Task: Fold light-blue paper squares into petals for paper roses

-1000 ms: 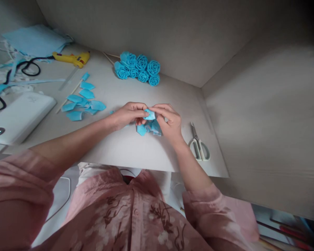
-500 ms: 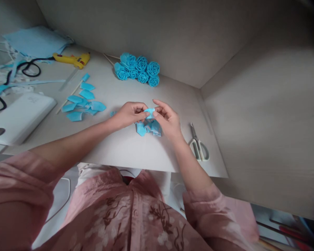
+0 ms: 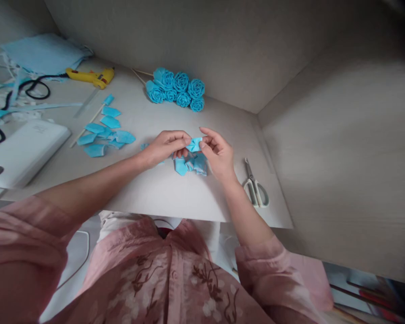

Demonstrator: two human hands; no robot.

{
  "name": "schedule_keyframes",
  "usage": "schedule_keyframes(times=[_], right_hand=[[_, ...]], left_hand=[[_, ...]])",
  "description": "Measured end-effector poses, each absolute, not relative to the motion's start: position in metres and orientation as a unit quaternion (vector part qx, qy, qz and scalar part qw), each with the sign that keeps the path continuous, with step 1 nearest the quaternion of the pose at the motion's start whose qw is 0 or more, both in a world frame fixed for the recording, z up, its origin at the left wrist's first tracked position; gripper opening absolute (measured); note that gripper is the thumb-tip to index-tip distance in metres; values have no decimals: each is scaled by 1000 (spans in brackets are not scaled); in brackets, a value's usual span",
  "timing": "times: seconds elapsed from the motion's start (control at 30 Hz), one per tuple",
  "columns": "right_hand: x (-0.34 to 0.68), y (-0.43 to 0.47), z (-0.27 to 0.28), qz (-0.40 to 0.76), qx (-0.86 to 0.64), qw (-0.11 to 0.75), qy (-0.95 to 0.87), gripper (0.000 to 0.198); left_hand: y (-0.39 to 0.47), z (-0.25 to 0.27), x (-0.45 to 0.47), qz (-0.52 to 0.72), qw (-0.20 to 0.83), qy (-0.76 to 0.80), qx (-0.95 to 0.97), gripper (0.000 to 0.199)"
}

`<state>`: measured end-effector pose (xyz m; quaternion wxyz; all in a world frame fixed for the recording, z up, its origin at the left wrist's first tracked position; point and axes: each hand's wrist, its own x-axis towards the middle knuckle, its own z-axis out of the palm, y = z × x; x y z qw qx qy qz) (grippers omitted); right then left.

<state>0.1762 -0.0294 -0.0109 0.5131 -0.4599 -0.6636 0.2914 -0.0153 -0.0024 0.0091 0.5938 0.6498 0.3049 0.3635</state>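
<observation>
Pinching a blue piece (image 3: 195,144) in both hands (image 3: 168,145), pale tabletop (image 3: 175,195) below (scissors (image 3: 251,177) at right), grey walls (image 3: 334,148) beyond

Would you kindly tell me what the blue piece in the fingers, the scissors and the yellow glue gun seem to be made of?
Blue piece: perhaps thin nonwoven fabric, matte; it creases softly, though paper is possible.
Scissors: blades probably metal, being dark grey; handles pale and smooth-looking, likely plastic.
Yellow glue gun: likely moulded plastic, given its bright, even colour.

Nothing legible, blurred marks on power bank (image 3: 32,148)
</observation>
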Motion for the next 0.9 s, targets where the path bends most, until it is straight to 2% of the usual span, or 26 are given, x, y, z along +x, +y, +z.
schedule_keyframes(times=[0.37,0.9], right_hand=[[175,-30,-12,293,-468,504,-665,41],[173,-31,-13,286,-465,496,-676,39]], left_hand=[[0,7,-12,388,576,351,628,14],[-1,4,-11,352,596,335,639,24]])
